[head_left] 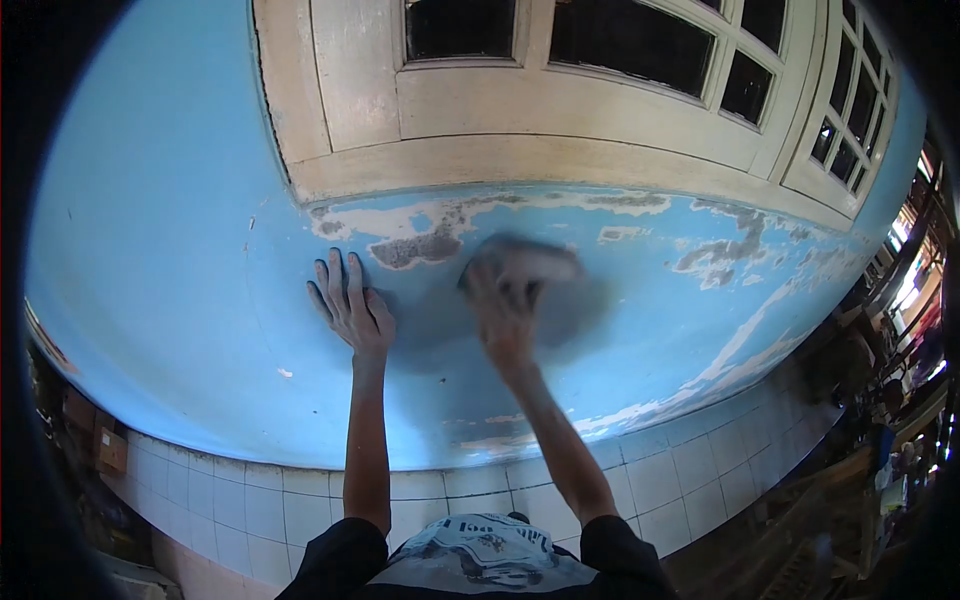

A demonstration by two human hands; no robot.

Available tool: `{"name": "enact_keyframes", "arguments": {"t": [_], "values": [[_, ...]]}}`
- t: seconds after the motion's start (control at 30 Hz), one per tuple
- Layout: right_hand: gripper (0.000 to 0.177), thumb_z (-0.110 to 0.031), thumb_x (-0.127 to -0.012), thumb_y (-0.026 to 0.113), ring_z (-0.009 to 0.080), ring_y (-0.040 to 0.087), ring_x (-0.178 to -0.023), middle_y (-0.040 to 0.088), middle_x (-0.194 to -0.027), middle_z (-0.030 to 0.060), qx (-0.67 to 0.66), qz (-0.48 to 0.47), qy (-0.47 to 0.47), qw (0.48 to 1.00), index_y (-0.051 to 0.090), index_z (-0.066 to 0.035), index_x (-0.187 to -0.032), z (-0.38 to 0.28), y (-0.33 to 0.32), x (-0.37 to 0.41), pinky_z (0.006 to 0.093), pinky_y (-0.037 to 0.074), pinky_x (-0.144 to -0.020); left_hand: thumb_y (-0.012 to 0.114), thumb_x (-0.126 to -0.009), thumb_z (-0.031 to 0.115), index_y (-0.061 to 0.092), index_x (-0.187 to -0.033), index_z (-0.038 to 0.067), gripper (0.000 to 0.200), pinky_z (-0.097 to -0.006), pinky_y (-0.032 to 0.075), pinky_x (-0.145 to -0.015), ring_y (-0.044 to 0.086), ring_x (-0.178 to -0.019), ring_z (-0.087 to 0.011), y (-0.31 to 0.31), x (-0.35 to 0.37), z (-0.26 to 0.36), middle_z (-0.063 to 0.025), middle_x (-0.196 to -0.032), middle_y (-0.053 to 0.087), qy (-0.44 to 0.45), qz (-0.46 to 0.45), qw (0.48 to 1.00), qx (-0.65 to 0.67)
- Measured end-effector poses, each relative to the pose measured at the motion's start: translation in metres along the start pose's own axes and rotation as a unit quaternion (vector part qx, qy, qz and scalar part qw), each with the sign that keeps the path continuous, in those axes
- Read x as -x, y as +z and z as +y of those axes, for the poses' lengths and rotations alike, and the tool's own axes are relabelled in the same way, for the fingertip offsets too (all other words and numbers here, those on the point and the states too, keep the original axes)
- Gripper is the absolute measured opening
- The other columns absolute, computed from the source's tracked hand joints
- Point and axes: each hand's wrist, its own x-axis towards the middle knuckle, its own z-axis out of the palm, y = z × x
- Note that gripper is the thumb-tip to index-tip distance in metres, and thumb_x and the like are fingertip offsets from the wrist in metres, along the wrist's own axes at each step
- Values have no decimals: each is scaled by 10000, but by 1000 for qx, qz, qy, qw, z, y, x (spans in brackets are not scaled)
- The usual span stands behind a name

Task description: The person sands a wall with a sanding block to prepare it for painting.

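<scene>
Bright wall, blurred right hand

The blue wall (180, 250) is evenly lit, with a soft bright patch low down and dim shadow around the hands. Daylight glares through gaps at the far right (905, 290); the right hand (505, 310) smears with motion. Wide-angle curvature bends every line, and black vignetting closes the corners.

wall (170, 260): blue, white-and-grey patches | window frame (450, 105): cream | tiles (690, 470): white grid | sleeves (345, 555): black

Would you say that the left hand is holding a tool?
No, the left hand rests empty against the blue wall.
</scene>
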Motion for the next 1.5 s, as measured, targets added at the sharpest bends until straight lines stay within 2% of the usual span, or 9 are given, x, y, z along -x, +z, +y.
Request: {"name": "enact_keyframes", "arguments": {"t": [0.33, 0.43, 0.63, 0.73, 0.93, 1.03, 1.2, 1.3, 1.5], "values": [[407, -72, -823, 543, 296, 457, -1231, 558, -1264, 67, -6, 88, 122, 989, 579, -121, -1225, -22, -18, -36, 570, 167, -1081, 312, -901, 170, 466, -1310, 38, 456, -551, 124, -1087, 311, -1322, -393, 0, 3, -2, -201, -1387, 404, -2, -5, 1000, 5], [327, -86, -844, 536, 278, 446, -1254, 545, -1289, 72, -10, 9, -67, 998, 613, -93, -1162, -20, -8, -22, 558, 106, -1098, 316, -896, 164, 467, -1309, 37, 458, -559, 125, -1084, 311, -1320, -400, -1, 3, -1, -207, -1382, 407, 0, -4, 1000, 20], [421, -133, -812, 571, 286, 479, -1197, 515, -1326, 1, -49, 85, 103, 990, 582, -151, -1233, -20, -8, -21, 596, 174, -1072, 312, -916, 205, 477, -1298, 35, 450, -563, 146, -1077, 317, -1318, -398, -1, 3, -3, -200, -1378, 415, 4, -12, 1000, 11], [441, -75, -789, 568, 257, 507, -1162, 524, -1320, 12, 7, -36, -112, 993, 592, -159, -1221, -8, -3, -5, 587, 175, -1075, 328, -905, 192, 522, -1273, 99, 426, -537, 171, -1084, 358, -1306, -348, 1, 2, 0, -129, -1355, 467, -15, 18, 999, 25], [309, -39, -800, 508, 312, 481, -1213, 584, -1236, 75, -67, 118, 141, 981, 641, -85, -1076, -37, -5, -6, 594, 93, -1086, 352, -868, 166, 524, -1272, 102, 443, -535, 165, -1088, 352, -1311, -343, 1, 4, -1, -128, -1359, 464, -16, 14, 1000, 15], [348, -30, -799, 484, 329, 470, -1218, 571, -1255, 86, -180, -215, 40, 959, 623, -60, -1117, -29, 3, 13, 590, 119, -1085, 317, -926, 204, 484, -1293, 61, 427, -555, 158, -1078, 327, -1316, -383, -1, 3, -1, -181, -1372, 427, -6, -5, 1000, 21], [355, -39, -789, 548, 301, 498, -1177, 577, -1242, 82, -130, 198, 177, 955, 627, -105, -1128, -50, 5, -2, 602, 173, -1068, 377, -861, 165, 516, -1279, 97, 446, -553, 154, -1079, 352, -1306, -350, 1, 4, -1, -121, -1377, 442, -25, -3, 999, 26], [412, -23, -766, 582, 318, 487, -1186, 593, -1187, 78, -113, -75, 33, 990, 604, -112, -1168, -65, -4, 8, 610, 220, -1037, 389, -880, 198, 500, -1295, 100, 442, -564, 141, -1076, 334, -1314, -360, -3, 3, 0, -129, -1383, 430, -31, -23, 999, 36], [423, -35, -793, 554, 334, 450, -1235, 567, -1244, 76, -76, 121, 230, 963, 583, -121, -1206, -56, -11, -7, 601, 243, -1037, 387, -917, 197, 371, -1378, 53, 484, -588, 72, -1079, 188, -1367, -398, -17, 0, 0, -185, -1455, 286, -9, -110, 993, 45]]}}
